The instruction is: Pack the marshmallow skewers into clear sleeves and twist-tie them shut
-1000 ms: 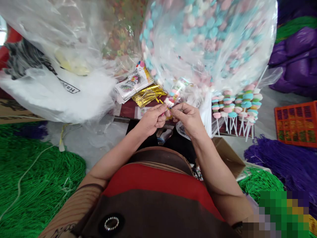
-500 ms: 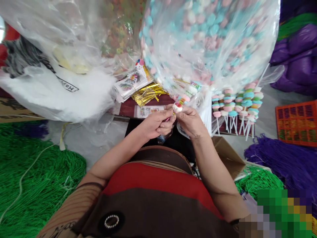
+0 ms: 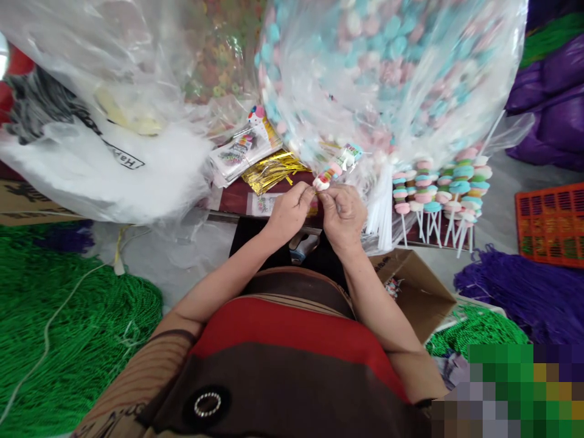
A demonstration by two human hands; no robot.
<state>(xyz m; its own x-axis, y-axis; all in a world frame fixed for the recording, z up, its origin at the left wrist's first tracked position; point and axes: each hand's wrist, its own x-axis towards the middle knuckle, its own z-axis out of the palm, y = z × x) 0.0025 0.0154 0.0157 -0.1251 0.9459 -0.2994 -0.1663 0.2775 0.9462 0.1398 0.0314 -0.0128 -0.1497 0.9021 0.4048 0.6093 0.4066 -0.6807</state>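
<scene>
A marshmallow skewer [image 3: 329, 174] in a clear printed bag points away from me, its white and red end nearest my fingers. Both hands meet at this near end. My left hand [image 3: 291, 212] is closed in a pinch at the bag's gathered neck. Just to the right, my right hand [image 3: 344, 216] also pinches there, with its fingers curled in. A speck of gold, perhaps a twist tie, shows between the fingertips; most of it is hidden. Gold twist ties [image 3: 274, 171] lie in a bundle beyond my left hand, beside a stack of printed bags [image 3: 239, 152].
A big clear sack of pastel marshmallows [image 3: 387, 67] stands behind. Finished-looking marshmallow skewers [image 3: 440, 188] and white sticks [image 3: 379, 210] lie at right. Below them is an open cardboard box [image 3: 417, 292]. A white plastic bag [image 3: 114, 176], green bead strands [image 3: 82, 334] and an orange crate [image 3: 552, 225] flank me.
The bagged skewer tipped toward my right hand, then came back slightly left. My fingers have shifted about its neck, and the right hand has turned with its knuckles up. The gold strip shows less.
</scene>
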